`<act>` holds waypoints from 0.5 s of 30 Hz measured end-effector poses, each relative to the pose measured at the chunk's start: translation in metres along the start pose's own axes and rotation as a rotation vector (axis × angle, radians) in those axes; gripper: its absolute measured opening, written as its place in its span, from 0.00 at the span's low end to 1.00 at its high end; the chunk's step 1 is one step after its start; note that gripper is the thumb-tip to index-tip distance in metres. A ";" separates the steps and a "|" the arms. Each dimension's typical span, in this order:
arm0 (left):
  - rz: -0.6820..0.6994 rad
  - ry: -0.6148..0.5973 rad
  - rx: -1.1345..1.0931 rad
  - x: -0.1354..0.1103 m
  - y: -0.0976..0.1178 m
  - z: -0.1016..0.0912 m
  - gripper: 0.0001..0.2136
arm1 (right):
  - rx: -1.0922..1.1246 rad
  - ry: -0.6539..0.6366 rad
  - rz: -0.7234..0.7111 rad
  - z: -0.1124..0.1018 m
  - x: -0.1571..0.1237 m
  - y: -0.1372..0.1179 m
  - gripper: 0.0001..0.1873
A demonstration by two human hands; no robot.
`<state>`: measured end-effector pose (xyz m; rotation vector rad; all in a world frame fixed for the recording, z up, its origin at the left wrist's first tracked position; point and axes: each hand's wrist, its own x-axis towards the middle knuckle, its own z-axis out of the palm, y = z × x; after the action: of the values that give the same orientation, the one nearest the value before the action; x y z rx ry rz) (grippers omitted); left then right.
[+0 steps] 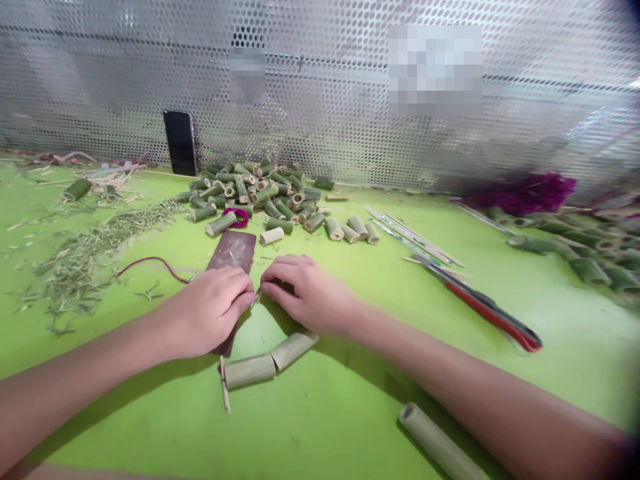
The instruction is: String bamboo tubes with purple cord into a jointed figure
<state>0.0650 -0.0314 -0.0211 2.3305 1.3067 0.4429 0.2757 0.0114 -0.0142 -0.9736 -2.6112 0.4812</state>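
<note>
My left hand [215, 312] is closed in a pinch over a flat dark brown strip [233, 248], which passes beneath it. Close beside it, my right hand [307, 292] pinches too, its fingertips almost meeting the left ones. A thin pale sliver shows between them, too small to name. Below the hands, two bamboo tube pieces [250, 371] lie end to end at a slight angle. A thin stick [225, 390] rests across their left end. A dark red cord [153, 259] curves across the table and disappears near my left hand.
A heap of short bamboo tubes [265, 183] lies at the back, near a phone [180, 143] leaning on the perforated metal wall. Green shavings [95, 257] spread left. A red-handled cutting tool [480, 303], purple yarn [530, 193] and more bamboo [590, 270] lie right. A longer bamboo tube [440, 443] lies in front.
</note>
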 end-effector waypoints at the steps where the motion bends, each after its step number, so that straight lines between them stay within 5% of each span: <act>1: -0.006 -0.009 -0.006 -0.001 0.000 0.000 0.13 | -0.001 0.004 -0.008 0.000 0.000 0.000 0.08; 15: -0.007 -0.027 -0.005 -0.003 0.000 -0.006 0.11 | 0.062 0.001 -0.006 -0.019 0.006 -0.009 0.07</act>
<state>0.0609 -0.0329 -0.0165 2.3188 1.2992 0.4110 0.2744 0.0129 0.0071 -0.9450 -2.5811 0.5564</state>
